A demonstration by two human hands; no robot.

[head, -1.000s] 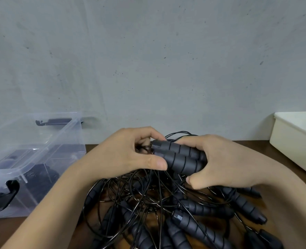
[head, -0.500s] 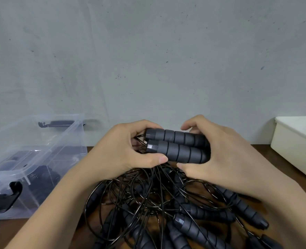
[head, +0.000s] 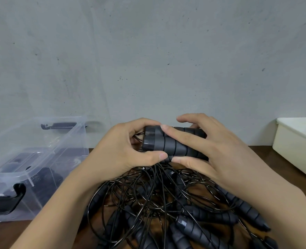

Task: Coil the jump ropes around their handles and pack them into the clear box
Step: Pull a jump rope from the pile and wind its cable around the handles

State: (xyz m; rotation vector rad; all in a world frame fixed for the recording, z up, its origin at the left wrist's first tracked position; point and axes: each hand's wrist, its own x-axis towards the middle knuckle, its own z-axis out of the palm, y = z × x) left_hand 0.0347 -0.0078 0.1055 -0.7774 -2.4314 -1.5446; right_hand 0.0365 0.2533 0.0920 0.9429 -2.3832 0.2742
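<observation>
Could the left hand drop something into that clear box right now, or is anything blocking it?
Probably yes. The clear box stands just left of the left hand, its top apparently open, with nothing between them. But that hand now grips the paired handles.

Prob. storage/packing wkspace: bare concrete wall [head: 148, 51], dark wood table [head: 267, 155], clear box [head: 64, 141], white plastic bin [head: 295, 144].

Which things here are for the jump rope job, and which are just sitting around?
For the job: two dark grey ribbed foam handles in the left hand and right hand; tangled black jump rope pile; clear plastic box.
Just lying about: cream plastic tub.
</observation>
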